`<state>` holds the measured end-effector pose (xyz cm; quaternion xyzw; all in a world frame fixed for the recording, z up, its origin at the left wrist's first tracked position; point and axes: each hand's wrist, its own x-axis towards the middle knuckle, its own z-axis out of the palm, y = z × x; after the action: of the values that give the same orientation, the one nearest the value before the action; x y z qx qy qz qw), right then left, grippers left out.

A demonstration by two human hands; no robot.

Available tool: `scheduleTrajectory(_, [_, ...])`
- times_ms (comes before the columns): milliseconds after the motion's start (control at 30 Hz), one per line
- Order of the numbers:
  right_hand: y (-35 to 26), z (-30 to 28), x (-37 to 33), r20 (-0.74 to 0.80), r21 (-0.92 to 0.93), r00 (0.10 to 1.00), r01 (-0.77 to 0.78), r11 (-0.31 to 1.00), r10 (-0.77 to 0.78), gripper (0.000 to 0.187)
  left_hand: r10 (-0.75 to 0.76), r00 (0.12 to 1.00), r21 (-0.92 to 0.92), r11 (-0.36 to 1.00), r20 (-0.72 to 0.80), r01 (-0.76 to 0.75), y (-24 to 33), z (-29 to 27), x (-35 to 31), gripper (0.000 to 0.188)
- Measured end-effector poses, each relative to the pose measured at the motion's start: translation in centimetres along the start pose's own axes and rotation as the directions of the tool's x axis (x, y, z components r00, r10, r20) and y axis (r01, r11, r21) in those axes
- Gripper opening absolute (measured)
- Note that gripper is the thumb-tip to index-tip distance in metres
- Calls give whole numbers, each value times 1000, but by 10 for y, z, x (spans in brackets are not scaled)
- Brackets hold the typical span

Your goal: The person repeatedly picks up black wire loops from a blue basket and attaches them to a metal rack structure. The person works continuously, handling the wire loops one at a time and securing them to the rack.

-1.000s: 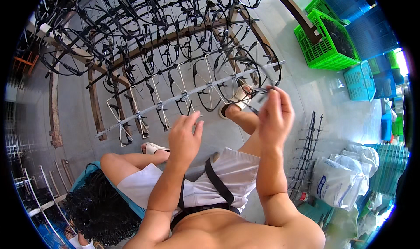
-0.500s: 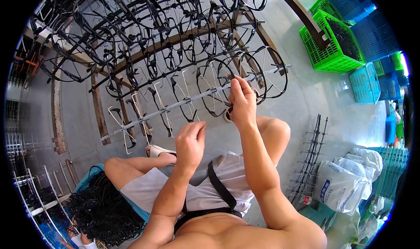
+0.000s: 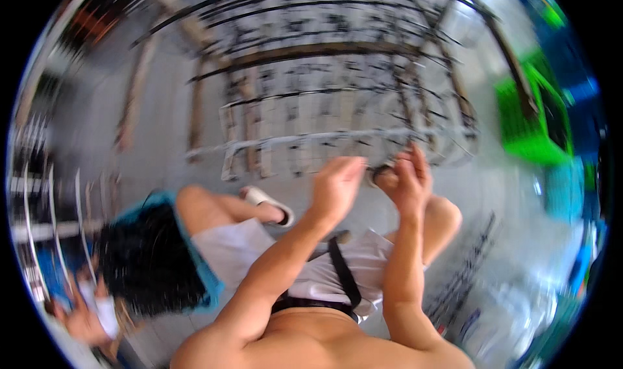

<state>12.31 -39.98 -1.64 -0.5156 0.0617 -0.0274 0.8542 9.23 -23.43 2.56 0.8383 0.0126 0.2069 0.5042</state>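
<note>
Looking down through the head view, I have my bare left hand [image 3: 339, 186] near the middle, its fingers bent and bunched together, and my bare right hand [image 3: 407, 181] at three o'clock, thumb and fingers drawn close. Both are blurred, so I cannot tell whether either pinches anything. At twelve o'clock, just beyond my fingertips, a long pale-grey metal bar [image 3: 350, 134] carrying thin wire frames runs crosswise; I cannot tell whether my right fingers touch it. Farther along twelve, a rusty brown metal beam [image 3: 324, 52] crosses among thin dark rods [image 3: 305, 94]. At eight o'clock sits a teal plastic basket [image 3: 206, 268] heaped with glossy black pieces [image 3: 139, 265], and beyond it another person [image 3: 87, 317]. Between two and three stands a bright-green slatted plastic crate [image 3: 529, 125]; at four, dark pronged rods [image 3: 464, 265] lie on the smooth grey floor [image 3: 162, 125].
</note>
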Motion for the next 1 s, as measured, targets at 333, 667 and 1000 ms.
scheduleTrajectory(333, [-9,-17,3,71,99,993,84,992,-91,32,95,987,-49,995,130,-89,-9,-3,-13,8])
scheduleTrajectory(667, [-32,33,-48,206,-895,766,399,199,-609,36,-72,807,427,819,-586,383,-127,-284,-49,17])
scheduleTrajectory(1000, [73,229,-152,611,-613,710,146,777,350,21,-771,538,288,459,-341,840,-239,-378,-130,45])
